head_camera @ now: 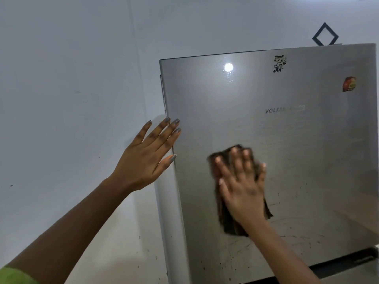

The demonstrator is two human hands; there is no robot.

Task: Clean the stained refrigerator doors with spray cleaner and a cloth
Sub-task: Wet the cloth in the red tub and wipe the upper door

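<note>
**Cloth pressed flat on the upper refrigerator door**

A pale wall (71, 78) fills the left and top of the view. In front of it on the right stands the grey, brushed-metal refrigerator door (287, 150). It is closed, so whatever is kept inside is hidden. A dark gap (344, 265) runs along its lower edge.

The left hand (143, 160) reaches up from a bare arm with a green sleeve (14, 276) at the bottom corner. Its fingers (164, 130) are straight and spread wide, holding nothing, and the tips and thumb lie against the door's left edge.

The right hand (244, 189) lies flat on the lower middle of the door. Its fingers are straight and fanned out, pressing a dark brown cloth (227, 222) against the metal. The cloth shows above the fingertips and hangs below the palm. Both the hand and the cloth are blurred.

Dark specks and faint curved smears (231, 259) mark the door below the cloth, and more specks dot the wall to the left. Grey lettering (275, 110) sits mid-door, partly faded. A torn black sticker (280, 63) is near the top edge, a red sticker (349, 84) is near the right edge, and a bright spot of reflected light (228, 67) shows at the upper left. A dark diamond outline (325, 34) shows on the wall above the door.
</note>
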